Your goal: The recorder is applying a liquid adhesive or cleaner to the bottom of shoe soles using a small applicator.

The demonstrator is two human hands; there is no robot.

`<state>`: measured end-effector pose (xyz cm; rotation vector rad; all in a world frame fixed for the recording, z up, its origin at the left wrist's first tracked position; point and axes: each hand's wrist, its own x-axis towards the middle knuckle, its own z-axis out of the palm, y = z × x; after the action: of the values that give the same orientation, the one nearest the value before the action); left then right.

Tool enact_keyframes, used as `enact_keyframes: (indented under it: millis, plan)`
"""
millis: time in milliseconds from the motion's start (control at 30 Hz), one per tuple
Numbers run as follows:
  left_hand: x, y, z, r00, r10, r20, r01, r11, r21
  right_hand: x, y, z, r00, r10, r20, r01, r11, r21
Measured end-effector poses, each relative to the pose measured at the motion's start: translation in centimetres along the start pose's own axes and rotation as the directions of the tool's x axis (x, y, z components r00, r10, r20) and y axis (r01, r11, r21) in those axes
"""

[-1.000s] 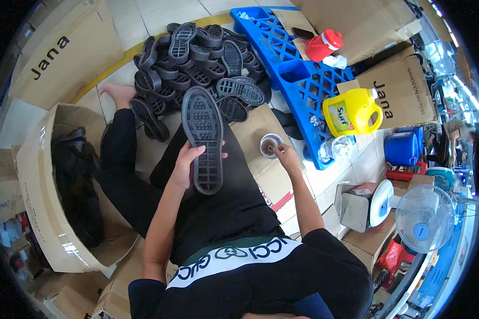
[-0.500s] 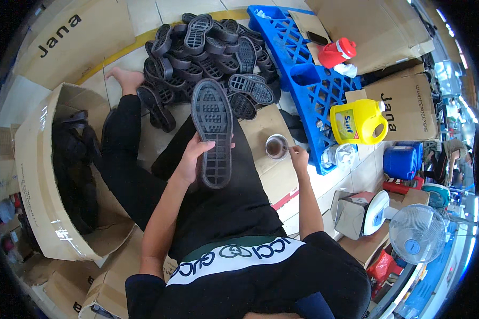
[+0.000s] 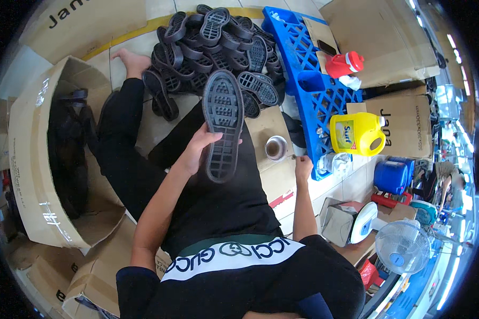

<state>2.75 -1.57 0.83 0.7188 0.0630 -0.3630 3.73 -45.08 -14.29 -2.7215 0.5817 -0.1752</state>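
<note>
Sole: the dark shoe sole (image 3: 226, 118) is up over my black trouser leg (image 3: 239, 207), just off the centre of my view toward 11 o'clock, its broader end at 12, its narrower end at 6, the gridded face toward me.
Weight: I judge it light enough for one arm, though the broad end may want to tip.
Give: it looks like moulded rubber or foam, so I expect it to flex a little and hardly to break.
Slip: the raised tread should grip well; I cannot see whether it is damp.
Best hold: across the middle by both long edges, thumb flat on the grid.
Left fingers (image 3: 216, 136): grasping the sole near its middle, spread only as wide as it needs; my thumb comes in from 9 o'clock onto the tread, and fingertips just show past the 3 o'clock edge, the rest hidden behind.
Right fingers (image 3: 304, 162): curled together, pinching a small dark item (image 3: 294, 157) that pokes out toward 10 o'clock; I cannot tell what it is.
Cup (image 3: 267, 145): at 4 o'clock from the sole, on flat cardboard (image 3: 275, 181), brownish inside, near my right fingers but apart.
Heap of soles (image 3: 219, 59): at 12 o'clock, beyond the one I hold.
</note>
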Motion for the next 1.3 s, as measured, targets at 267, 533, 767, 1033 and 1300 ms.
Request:
enact_keyframes:
  millis: [267, 533, 767, 1033, 1300]
  plan:
    - [0.3, 0.9, 0.2, 0.995, 0.004, 0.095, 0.008, 0.992, -0.130, -0.5, -14.3, -4.7, 0.755, 0.100, 0.648, -0.645, -0.067, 0.761]
    - [-0.6, 1.4, -0.5, 0.996, 0.045, 0.071, -0.035, 0.991, -0.133, -3.7, -34.8, -11.8, 0.735, -0.480, 0.479, -0.458, 0.170, 0.872]
    - [-1.6, 1.9, -0.1, 0.988, 0.137, 0.065, -0.125, 0.978, -0.167, -5.5, -40.3, -10.5, 0.776, -0.528, 0.345, -0.267, 0.220, 0.938]
    - [-2.1, 2.2, -0.3, 0.979, 0.165, 0.124, -0.152, 0.983, -0.106, -6.5, -41.6, -10.1, 0.800, -0.548, 0.244, -0.129, 0.240, 0.962]
    - [-2.1, 2.3, -1.0, 0.984, 0.111, 0.140, -0.086, 0.981, -0.174, -6.3, -40.1, -12.7, 0.534, -0.829, 0.168, 0.501, 0.470, 0.727]
